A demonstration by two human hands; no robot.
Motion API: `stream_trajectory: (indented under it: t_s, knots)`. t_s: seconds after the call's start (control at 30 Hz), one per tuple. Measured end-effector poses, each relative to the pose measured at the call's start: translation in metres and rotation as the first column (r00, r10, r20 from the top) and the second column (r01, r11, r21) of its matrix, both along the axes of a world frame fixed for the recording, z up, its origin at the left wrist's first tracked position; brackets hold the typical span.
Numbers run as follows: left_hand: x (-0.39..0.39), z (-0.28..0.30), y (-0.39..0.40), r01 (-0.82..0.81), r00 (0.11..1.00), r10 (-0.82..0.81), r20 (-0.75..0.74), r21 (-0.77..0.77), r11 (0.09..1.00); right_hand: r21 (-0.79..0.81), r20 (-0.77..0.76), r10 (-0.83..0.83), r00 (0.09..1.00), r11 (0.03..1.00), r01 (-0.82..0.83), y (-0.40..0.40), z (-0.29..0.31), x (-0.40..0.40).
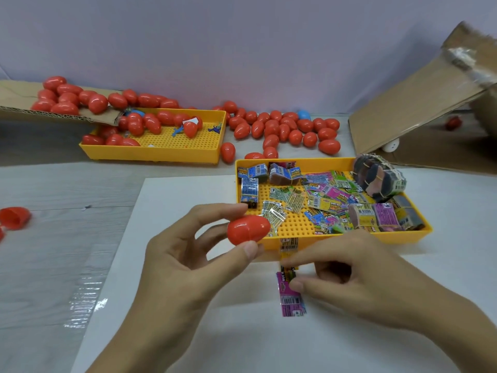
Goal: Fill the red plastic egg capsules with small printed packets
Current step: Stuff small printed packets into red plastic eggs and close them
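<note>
The light is bright, even and soft, with only weak shadows under the hands. Glare lies on the clear film (pixel 86 305) covering the tabletop (pixel 53 265). The edges bend and look blurred, perhaps from the wide lens.

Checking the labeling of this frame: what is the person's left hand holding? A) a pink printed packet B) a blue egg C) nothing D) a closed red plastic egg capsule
D: the left hand holds a closed red plastic egg capsule between thumb and fingertips.
</note>
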State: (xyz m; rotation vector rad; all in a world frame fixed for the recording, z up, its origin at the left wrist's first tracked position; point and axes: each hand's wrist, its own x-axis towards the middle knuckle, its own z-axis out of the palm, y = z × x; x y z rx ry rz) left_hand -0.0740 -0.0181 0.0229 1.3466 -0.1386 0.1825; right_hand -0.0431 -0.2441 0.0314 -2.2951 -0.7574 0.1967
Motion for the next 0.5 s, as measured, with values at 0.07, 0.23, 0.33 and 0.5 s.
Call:
stream_trajectory:
  t_s: [0.07,0.23,0.33,0.5]
  knots:
    - [0.0,0.0,0.001,-0.002,1.0,0.002,-0.02,0.003,1.0,0.012,-0.01,-0.024,1.0,1.0,0.024,0.003,-0.001,0.001]
    - [0.001,0.002,0.001,-0.048,0.997,0.047,-0.06,-0.027,0.998,0.015,-0.004,-0.36,0.933,0.933,0.36,0.011,0.0,-0.004]
    - [0.001,0.002,-0.001,-0.06,0.997,0.059,-0.046,-0.004,0.998,-0.131,0.119,-0.481,0.869,0.86,0.494,0.025,-0.007,-0.016]
    - [-0.002,0.001,-0.005,-0.046,0.998,0.049,-0.041,0.066,0.997,-0.012,0.225,-0.429,0.875,0.896,0.443,0.04,-0.023,-0.022]
